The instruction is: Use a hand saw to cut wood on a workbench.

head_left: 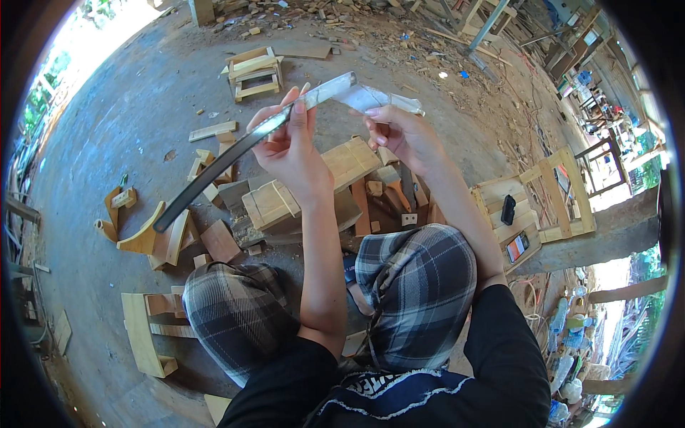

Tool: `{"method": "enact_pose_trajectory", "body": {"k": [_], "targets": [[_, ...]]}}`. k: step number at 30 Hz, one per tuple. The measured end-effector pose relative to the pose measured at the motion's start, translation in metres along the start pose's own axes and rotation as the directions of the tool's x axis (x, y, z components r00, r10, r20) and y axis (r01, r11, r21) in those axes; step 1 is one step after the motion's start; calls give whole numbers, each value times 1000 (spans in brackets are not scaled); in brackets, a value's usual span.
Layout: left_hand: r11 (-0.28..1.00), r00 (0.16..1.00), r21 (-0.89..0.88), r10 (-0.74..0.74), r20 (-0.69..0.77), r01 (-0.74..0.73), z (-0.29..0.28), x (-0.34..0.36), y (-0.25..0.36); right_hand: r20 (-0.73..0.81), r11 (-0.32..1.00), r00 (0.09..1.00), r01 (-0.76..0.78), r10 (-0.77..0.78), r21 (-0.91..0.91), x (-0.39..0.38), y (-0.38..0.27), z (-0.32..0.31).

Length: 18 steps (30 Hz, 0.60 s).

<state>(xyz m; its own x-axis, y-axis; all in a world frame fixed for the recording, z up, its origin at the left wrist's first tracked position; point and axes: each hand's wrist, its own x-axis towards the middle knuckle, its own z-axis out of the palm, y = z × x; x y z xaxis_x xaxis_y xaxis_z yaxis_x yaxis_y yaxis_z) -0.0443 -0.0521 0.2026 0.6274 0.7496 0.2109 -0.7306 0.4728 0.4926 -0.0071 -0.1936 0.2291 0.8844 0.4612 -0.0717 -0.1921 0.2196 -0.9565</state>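
My left hand (pixel 289 146) is closed on a long, flat strip (pixel 207 178), dark at its lower end and shiny pale at its upper end, held slanting up to the right. My right hand (pixel 399 135) pinches a crumpled white wrapping (pixel 385 100) beside the strip's upper end, its fingers curled. Below both hands, between my knees and beyond, lie a planed wooden beam (pixel 314 182) and several offcuts (pixel 221 239) of wood.
Small wooden frames sit ahead (pixel 257 85) and at lower left (pixel 135 332). Curved wooden pieces (pixel 143 239) lie left. A slatted wooden structure (pixel 564 200) at right bears a black object (pixel 508 209) and a phone (pixel 517 247). Wood debris (pixel 378 28) covers the far floor.
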Motion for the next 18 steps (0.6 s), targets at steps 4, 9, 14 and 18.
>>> {"method": "enact_pose_trajectory", "body": {"k": [4,9,14,18], "targets": [[982,974,96,146,172,-164,-8,3,-13,-38,996,999,28,-31,-84,-3,-6,6],[974,934,222,-34,356,-49,-15,10,-10,-55,999,998,42,-40,33,-9,-16,-4],[977,883,163,-199,426,141,-18,15,-3,-184,970,982,73,-30,230,-6,-19,3],[950,869,222,-295,399,220,-16,16,2,-47,983,999,-5,14,186,-7,-24,-9]]}}
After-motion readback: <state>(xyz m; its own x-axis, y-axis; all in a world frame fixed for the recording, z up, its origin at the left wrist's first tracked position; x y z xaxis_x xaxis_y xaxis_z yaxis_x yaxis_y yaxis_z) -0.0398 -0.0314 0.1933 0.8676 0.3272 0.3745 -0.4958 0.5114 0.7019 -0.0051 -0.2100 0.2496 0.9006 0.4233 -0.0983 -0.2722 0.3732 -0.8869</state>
